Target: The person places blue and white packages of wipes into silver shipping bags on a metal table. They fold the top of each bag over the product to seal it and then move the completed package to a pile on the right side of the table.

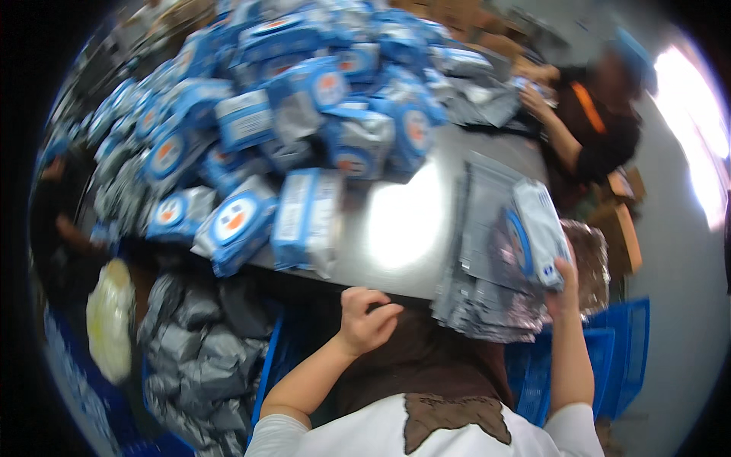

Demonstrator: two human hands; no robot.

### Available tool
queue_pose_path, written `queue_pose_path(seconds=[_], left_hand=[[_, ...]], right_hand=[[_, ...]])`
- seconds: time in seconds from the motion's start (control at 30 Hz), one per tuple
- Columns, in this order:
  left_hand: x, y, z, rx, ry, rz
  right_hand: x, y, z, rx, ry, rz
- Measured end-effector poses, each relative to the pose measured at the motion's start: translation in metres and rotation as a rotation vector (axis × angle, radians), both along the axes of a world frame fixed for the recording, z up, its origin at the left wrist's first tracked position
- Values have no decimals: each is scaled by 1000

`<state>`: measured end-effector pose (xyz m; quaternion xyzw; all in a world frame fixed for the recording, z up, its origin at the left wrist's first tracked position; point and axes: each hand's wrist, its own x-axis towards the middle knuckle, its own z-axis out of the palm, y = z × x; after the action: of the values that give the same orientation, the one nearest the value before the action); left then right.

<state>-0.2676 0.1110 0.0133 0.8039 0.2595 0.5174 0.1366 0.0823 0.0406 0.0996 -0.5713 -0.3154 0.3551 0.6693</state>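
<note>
My right hand (pixel 564 288) grips the near end of a blue-and-white soft pack (pixel 539 228) with its thumb on top. The pack lies tilted over a fanned stack of silver-grey plastic mailing bags (pixel 491 263) at the right of the metal table. My left hand (pixel 368 320) hovers at the table's near edge, fingers curled in and nothing visible in them. Closest to it on the table is another blue-and-white pack (pixel 298 221), standing at the front of a large heap of similar packs (pixel 304 99).
Below the table at left, a blue crate (pixel 266 373) holds grey filled bags (pixel 202 358). Blue bins (pixel 609 358) stand at lower right. Across the table's right end, a person in dark clothes (pixel 605 122) handles grey bags. Another person (pixel 57 206) stands at far left.
</note>
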Motion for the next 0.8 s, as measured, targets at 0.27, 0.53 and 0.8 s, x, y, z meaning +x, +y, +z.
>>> queue_pose_path(seconds=[0.27,0.53,0.8], left_hand=[[141,27,44,21,306,-215],[188,32,25,-198,793,-235],[172,0,32,-280,653,-220]], right_hand=[[23,-74,10,113,510,-22],[30,-107,-15,191,579,-14],[49,-113,-51,287,596,-129]])
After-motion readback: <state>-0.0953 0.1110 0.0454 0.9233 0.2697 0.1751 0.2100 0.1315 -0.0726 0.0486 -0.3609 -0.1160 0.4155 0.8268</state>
